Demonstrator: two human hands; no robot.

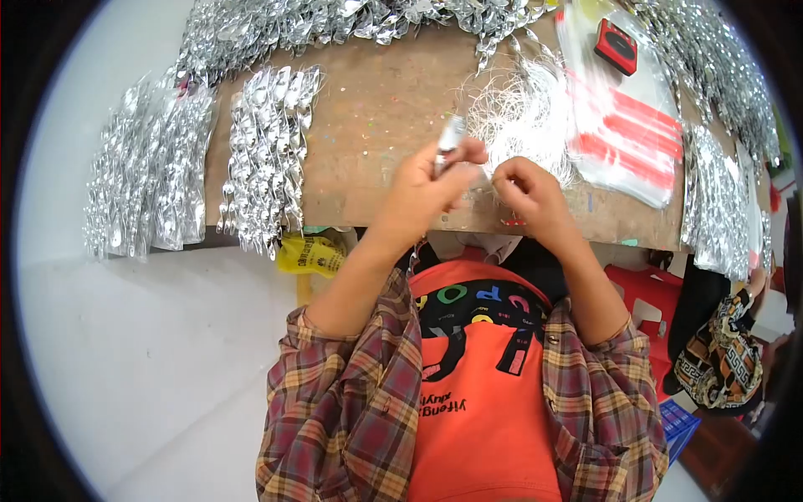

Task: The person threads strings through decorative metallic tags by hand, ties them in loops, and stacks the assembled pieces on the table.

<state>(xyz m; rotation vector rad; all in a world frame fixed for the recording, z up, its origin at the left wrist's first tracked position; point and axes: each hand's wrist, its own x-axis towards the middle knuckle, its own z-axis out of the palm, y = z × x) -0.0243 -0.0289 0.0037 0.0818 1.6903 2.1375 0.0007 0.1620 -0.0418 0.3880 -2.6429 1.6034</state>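
Note:
My left hand (pixel 422 191) is closed round a small shiny silver piece (pixel 452 135), which sticks up past the fingers; its exact kind is not clear. A short gap to the right, my right hand (pixel 533 199) is curled with thumb and fingertips together. Whatever lies in that pinch, if anything, is too fine to make out. Both hands are over the front part of the brown table (pixel 360 159). Just beyond them spreads a loose heap of thin white strings (pixel 523 117).
Bundles of silver foil strips (pixel 268 151) hang at the left, with more silver strips (pixel 284 33) along the back. On the right, a red device (pixel 616 46) rests on clear-and-red plastic bags (pixel 627 134). A yellow bag (pixel 311 253) hangs below the edge. Another person sits at far right.

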